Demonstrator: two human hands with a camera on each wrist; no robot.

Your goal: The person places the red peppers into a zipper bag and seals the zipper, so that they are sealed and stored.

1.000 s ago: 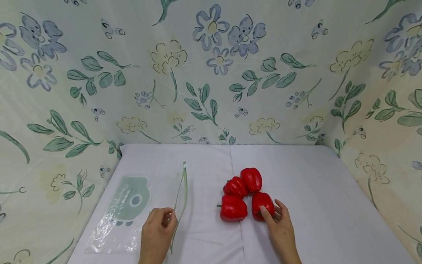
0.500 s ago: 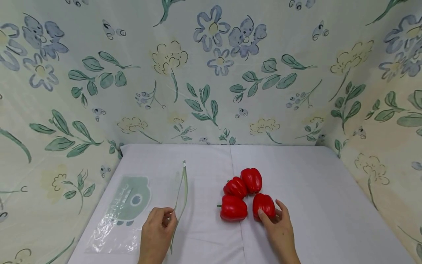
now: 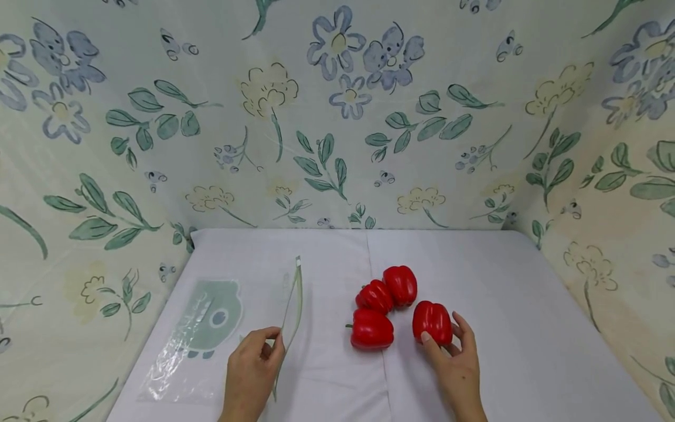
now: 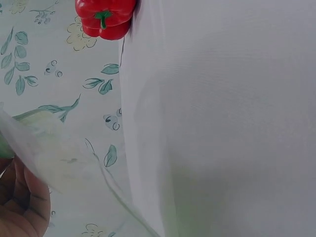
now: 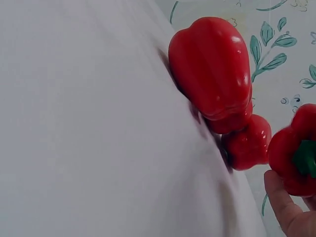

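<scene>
My left hand (image 3: 251, 372) pinches the edge of a clear plastic bag (image 4: 74, 158) with green parts. In the head view the bag appears nearly edge-on, as thin green strips; its mouth is hard to make out. My right hand (image 3: 457, 369) grips a red bell pepper (image 3: 432, 323), thumb on the near side and fingers on the right. The right wrist view shows the pepper's green stem (image 5: 306, 158) facing that camera. Left of it, several other red bell peppers sit close together: one at the back (image 3: 400, 286), a smaller one (image 3: 375, 297) and a front one (image 3: 371, 330).
Another clear bag (image 3: 208, 322) with a green cartoon print lies flat left of my left hand. Everything is on a white cloth-covered table (image 3: 474, 264). A floral curtain (image 3: 337, 135) hangs behind it and along both sides.
My right hand has moved the bell pepper to the right and slightly farther back, away from the other peppers. My left hand and its bag have hardly moved.
</scene>
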